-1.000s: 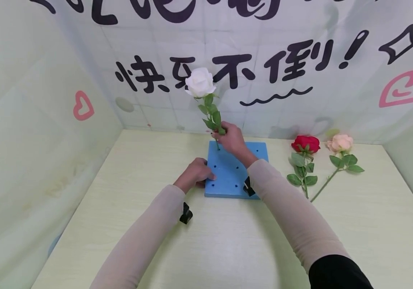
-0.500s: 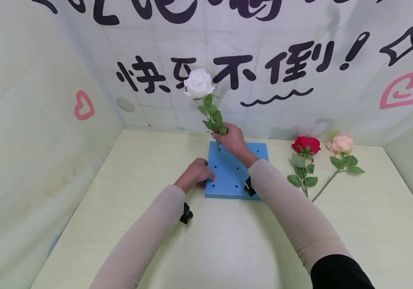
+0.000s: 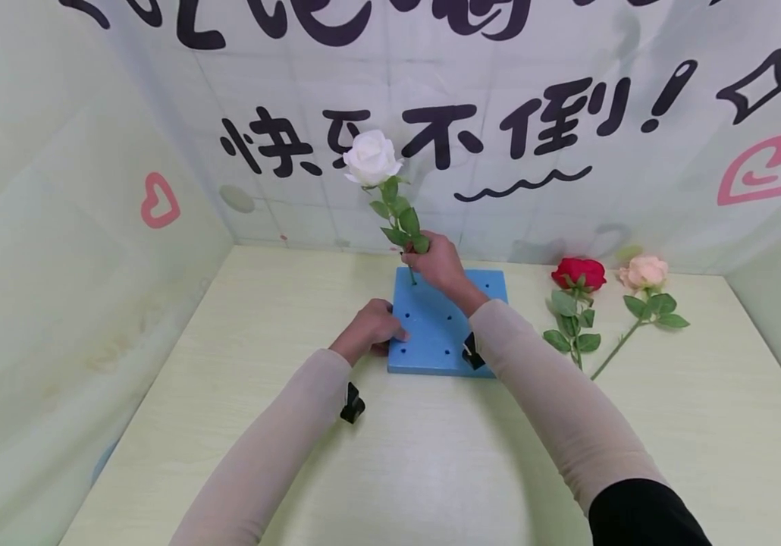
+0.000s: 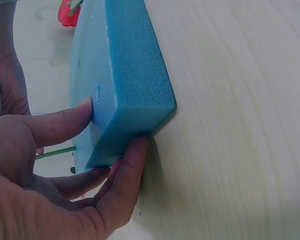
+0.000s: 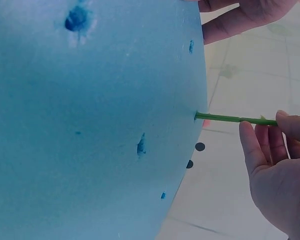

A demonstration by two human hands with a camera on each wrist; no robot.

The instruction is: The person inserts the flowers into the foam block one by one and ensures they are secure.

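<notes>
A blue foam board [image 3: 425,334] with several small holes lies on the table. My left hand [image 3: 374,324] grips its left edge; in the left wrist view the thumb of that hand [image 4: 65,170] lies on the holed face and the fingers on the side. My right hand [image 3: 440,262] pinches the stem of a white rose [image 3: 372,158] above the board's back left corner. The right wrist view shows the green stem [image 5: 225,118] standing in a hole, with the right hand [image 5: 277,170] around its upper part. How deep the stem sits is hidden.
Right of the board, a red rose [image 3: 578,274] and a pink rose [image 3: 644,271] lie on the table [image 3: 281,318], their stems pointing toward the front. A white printed curtain [image 3: 308,205] hangs behind, and others stand at both sides.
The white rose's head has tipped slightly to the left. My right hand still pinches the stem, and my left hand and the board have stayed in place.
</notes>
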